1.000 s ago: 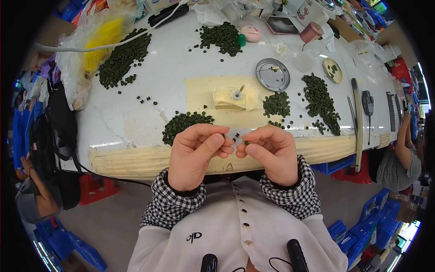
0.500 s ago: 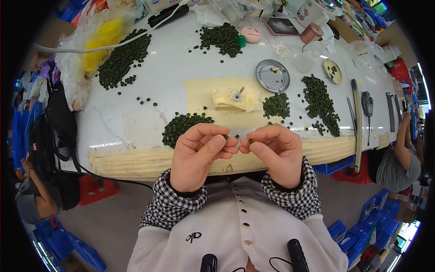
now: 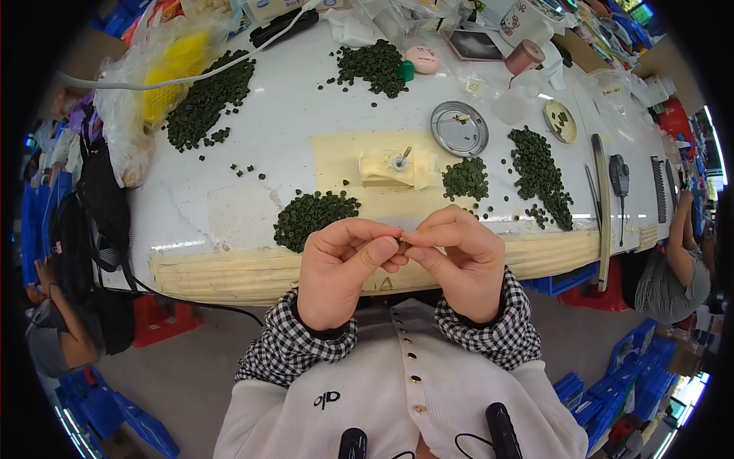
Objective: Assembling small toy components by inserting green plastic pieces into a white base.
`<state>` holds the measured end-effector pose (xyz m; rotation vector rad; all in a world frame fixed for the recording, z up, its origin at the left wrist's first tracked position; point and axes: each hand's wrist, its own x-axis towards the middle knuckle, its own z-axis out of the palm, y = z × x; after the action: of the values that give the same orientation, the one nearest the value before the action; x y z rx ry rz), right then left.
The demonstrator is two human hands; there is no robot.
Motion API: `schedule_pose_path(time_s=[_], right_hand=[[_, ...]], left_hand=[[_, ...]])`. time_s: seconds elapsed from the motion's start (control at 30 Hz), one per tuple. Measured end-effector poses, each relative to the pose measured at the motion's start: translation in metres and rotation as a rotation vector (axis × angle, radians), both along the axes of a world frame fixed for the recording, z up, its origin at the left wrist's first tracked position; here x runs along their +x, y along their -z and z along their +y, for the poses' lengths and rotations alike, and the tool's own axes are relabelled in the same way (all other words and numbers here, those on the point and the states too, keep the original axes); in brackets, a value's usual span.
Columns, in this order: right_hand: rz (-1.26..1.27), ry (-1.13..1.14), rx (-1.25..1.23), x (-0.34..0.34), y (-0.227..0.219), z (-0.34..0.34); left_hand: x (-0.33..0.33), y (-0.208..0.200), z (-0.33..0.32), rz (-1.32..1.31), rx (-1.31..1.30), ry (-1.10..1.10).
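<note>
The dish [image 3: 456, 139] is shiny metal; the tabletop [image 3: 290, 107] — smooth, glossy.

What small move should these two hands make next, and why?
Probably a gentle press with both the left hand and right hand, since they meet at the tips around a small dark piece, mostly hidden between them.

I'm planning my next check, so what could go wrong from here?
The small dark piece between the left hand and right hand is tiny and mostly hidden, so it could slip out unnoticed. The left hand is also close to the loose green pile; a nudge might scatter it.
</note>
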<state>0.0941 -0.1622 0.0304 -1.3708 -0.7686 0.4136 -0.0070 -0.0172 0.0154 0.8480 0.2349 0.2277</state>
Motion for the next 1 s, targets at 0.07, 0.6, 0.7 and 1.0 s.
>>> schedule_pose_path(time_s=[0.07, 0.6, 0.7, 1.0], right_hand=[[-0.014, 0.019, -0.002, 0.0, 0.001, 0.0], [-0.063, 0.026, -0.026, -0.004, 0.004, -0.001], [-0.104, 0.03, -0.023, -0.004, 0.0, 0.001], [-0.031, -0.01, -0.01, -0.003, 0.004, -0.001]], left_hand=[[0.0, -0.001, 0.0, 0.016, 0.008, -0.001], [-0.004, -0.004, -0.006, 0.012, 0.174, -0.095], [-0.005, -0.006, -0.01, 0.009, 0.225, -0.13], [-0.002, -0.002, -0.011, -0.014, 0.145, -0.107]])
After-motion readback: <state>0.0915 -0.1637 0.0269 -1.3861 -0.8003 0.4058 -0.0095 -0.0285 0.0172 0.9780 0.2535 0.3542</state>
